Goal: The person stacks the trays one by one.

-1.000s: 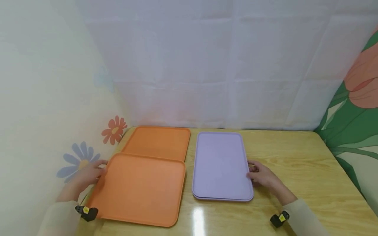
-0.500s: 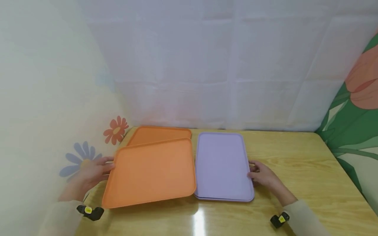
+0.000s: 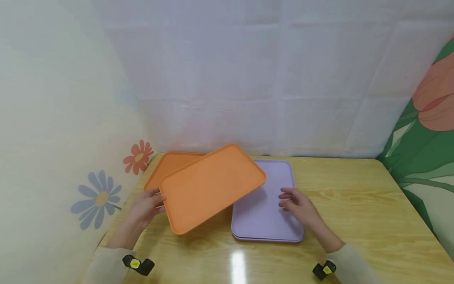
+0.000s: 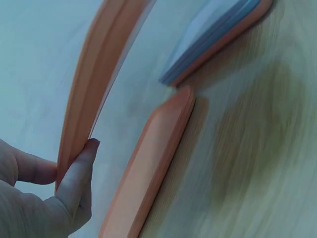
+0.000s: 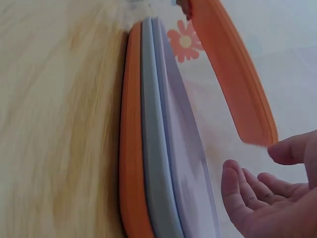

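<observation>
My left hand pinches the left end of an orange tray, thumb on one face and fingers on the other. This tray is raised and turned at a slant; its far right corner hangs above the purple tray. That purple tray tops a stack, with a grey-blue tray and an orange one beneath it, as the right wrist view shows. Over the stack's right side my right hand hovers, fingers loosely bent, holding nothing. Another orange tray lies at the back left, partly hidden.
The trays lie on a wood-grain table. A white cloth hangs behind it. Walls with printed flowers stand close on the left and right.
The left hand has lifted the orange tray off the table, moved it rightward and turned it counterclockwise. My right hand has left the purple tray's right edge and moved left over it.
</observation>
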Action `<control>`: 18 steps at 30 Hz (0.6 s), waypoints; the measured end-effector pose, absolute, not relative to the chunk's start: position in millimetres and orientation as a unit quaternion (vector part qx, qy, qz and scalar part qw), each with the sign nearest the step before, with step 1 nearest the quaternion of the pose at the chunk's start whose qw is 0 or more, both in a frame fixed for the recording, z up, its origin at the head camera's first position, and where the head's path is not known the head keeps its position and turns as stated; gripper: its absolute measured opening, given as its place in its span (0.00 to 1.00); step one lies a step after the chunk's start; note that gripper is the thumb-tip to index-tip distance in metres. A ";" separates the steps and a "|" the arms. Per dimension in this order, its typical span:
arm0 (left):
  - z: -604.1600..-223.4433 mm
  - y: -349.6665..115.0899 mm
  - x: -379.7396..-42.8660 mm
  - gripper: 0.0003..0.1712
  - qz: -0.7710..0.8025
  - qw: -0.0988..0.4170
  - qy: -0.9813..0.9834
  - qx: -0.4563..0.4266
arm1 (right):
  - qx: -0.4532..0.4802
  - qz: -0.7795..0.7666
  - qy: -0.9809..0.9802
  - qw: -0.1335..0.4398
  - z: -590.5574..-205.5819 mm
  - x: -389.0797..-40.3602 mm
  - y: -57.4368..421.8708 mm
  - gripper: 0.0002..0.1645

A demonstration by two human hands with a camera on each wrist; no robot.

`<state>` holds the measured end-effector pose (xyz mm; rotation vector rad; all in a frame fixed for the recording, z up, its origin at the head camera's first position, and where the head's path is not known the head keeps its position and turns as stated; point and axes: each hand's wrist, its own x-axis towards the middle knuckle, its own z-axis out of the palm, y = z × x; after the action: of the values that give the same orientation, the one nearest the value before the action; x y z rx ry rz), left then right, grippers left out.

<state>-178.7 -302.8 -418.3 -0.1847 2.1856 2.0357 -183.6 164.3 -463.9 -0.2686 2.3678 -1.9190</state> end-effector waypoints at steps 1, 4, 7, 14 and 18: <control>-418.2 -296.3 -178.6 0.30 0.686 0.073 0.721 -0.062 | -0.088 -0.650 0.753 0.055 -463.8 -183.2 160.8 0.25; -418.5 -278.4 -179.0 0.30 0.703 0.073 0.705 -0.063 | -0.074 -0.711 0.694 0.082 -463.8 -182.0 151.7 0.28; -420.0 -262.7 -180.0 0.29 0.719 0.073 0.688 -0.066 | -0.049 -0.752 0.650 0.097 -463.0 -181.1 144.6 0.31; -425.8 -232.2 -181.0 0.29 0.744 0.063 0.662 -0.071 | -0.004 -0.797 0.597 0.092 -460.2 -182.5 135.2 0.32; -428.3 -217.2 -181.6 0.30 0.754 0.061 0.650 -0.074 | 0.036 -0.820 0.565 0.083 -458.4 -186.7 132.7 0.28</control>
<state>-181.6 -217.2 -428.3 -0.2226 1.9662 2.2802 -186.7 132.7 -458.4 0.1088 1.6853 -2.4491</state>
